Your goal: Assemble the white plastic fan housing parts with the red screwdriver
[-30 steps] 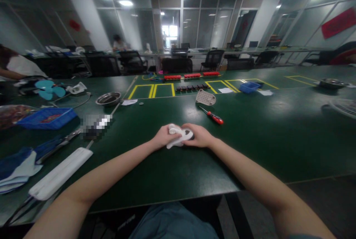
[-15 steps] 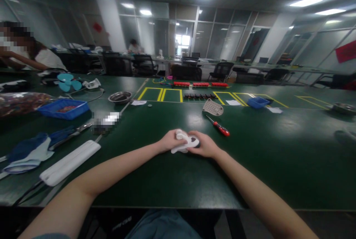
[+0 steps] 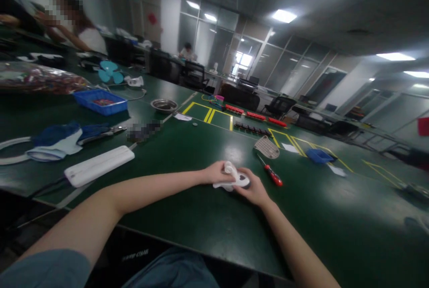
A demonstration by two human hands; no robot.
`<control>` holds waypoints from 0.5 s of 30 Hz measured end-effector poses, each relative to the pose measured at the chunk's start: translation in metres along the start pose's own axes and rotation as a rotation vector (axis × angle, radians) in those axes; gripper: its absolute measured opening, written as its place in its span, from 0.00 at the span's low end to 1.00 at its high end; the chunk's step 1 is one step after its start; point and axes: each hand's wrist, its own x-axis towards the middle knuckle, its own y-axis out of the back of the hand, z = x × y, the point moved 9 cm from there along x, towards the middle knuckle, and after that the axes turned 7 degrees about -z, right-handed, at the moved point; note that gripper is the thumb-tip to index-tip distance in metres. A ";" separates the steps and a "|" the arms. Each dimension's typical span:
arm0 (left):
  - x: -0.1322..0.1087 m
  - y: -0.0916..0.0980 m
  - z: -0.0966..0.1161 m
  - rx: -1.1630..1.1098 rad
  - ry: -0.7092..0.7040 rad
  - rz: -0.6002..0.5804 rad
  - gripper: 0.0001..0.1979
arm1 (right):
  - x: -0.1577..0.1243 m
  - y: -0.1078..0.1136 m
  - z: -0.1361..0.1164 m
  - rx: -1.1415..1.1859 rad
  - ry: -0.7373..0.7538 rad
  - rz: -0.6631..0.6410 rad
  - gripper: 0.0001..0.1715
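Note:
Between both hands, just over the green tabletop, is a white plastic part (image 3: 240, 181) with a rounded knob at its upper left and a dark opening at its right end. My left hand (image 3: 215, 173) closes on its left side by the knob. My right hand (image 3: 254, 189) grips the right end, thumb below and fingers over the top. Some of the part is hidden by my fingers. To the right lies a screwdriver (image 3: 274, 175) with a red handle, its tip pointing away. Beyond it is a beige perforated plate (image 3: 267, 147).
At left are a white power strip (image 3: 99, 166), a blue and white cloth item (image 3: 55, 141), a blue tray (image 3: 100, 102) with small parts, a metal bowl (image 3: 164, 106) and turquoise fan blades (image 3: 110, 72). Red strips (image 3: 255, 115) and another blue tray (image 3: 318, 156) lie farther off. A person (image 3: 75, 29) sits at far left.
The view has tilted and turned left, so the scene sits at a slant. Both hands keep their hold on the white part, whose knob now shows more clearly.

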 end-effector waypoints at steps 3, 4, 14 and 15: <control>-0.005 0.011 0.004 0.115 -0.047 0.146 0.28 | 0.003 0.012 0.010 0.029 -0.039 0.069 0.28; -0.008 0.015 0.008 0.196 -0.057 0.201 0.26 | 0.005 0.018 0.014 0.024 -0.060 0.103 0.27; -0.020 0.032 0.028 0.519 -0.114 0.280 0.35 | 0.083 0.029 0.003 -0.140 -0.273 -0.069 0.27; -0.018 0.039 0.022 0.508 -0.076 0.291 0.35 | 0.094 0.028 -0.002 -0.151 -0.247 -0.079 0.27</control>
